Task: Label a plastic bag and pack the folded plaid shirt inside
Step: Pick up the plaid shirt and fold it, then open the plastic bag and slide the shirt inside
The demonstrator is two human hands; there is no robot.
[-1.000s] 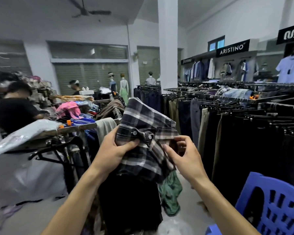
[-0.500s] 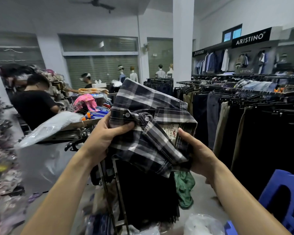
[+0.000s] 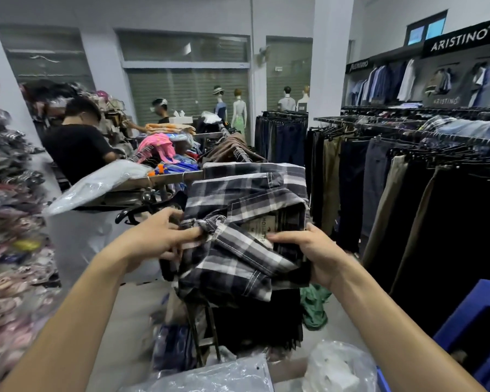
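A black, grey and white plaid shirt (image 3: 238, 250), loosely folded with its collar label showing, is held in the air at chest height. My left hand (image 3: 159, 239) grips its left edge by the collar. My right hand (image 3: 314, 250) grips its right side, thumb by the label. Clear plastic bags (image 3: 210, 374) lie at the bottom of the view, below my arms, apart from the shirt.
A clothes rack (image 3: 164, 179) with a bagged garment on top stands just beyond the shirt. Racks of dark trousers (image 3: 408, 193) fill the right. A blue plastic chair (image 3: 473, 329) is at lower right. Stacked bagged clothes (image 3: 9, 222) rise at left. A person in black (image 3: 77, 145) stands behind.
The shirt has come lower and more level between my hands. My right hand moved from the collar front to gripping the shirt's right side. The view tilted down, showing the plastic bags.
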